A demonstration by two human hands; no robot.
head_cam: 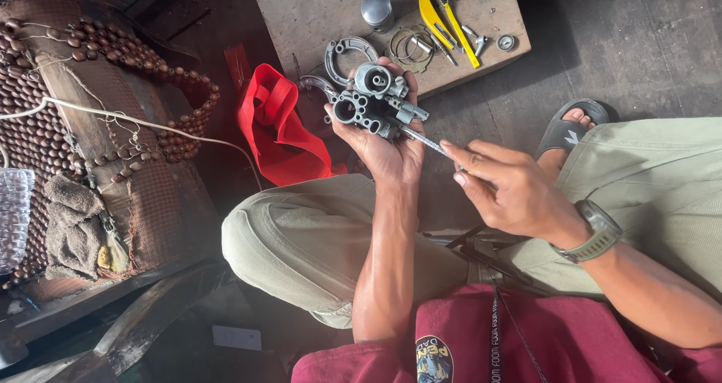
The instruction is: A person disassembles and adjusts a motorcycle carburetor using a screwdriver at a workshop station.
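Carburetor body [372,101] is gripped in left hand [387,146], fingers wrapped around it, at 12 o'clock above the knees. Right hand [511,191], at 3 o'clock, pinches a thin metal tool [423,138] touching the carburetor body.

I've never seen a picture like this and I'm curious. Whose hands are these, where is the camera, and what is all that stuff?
The camera sits on a person's head and looks down, so you see their own arms and knees. Their left hand holds a grey metal carburetor. Their right hand pokes a thin metal tool into it. Ahead lies a wooden board with a metal cylinder, wire rings, yellow tools and a curved gasket. A red bag lies on the floor.
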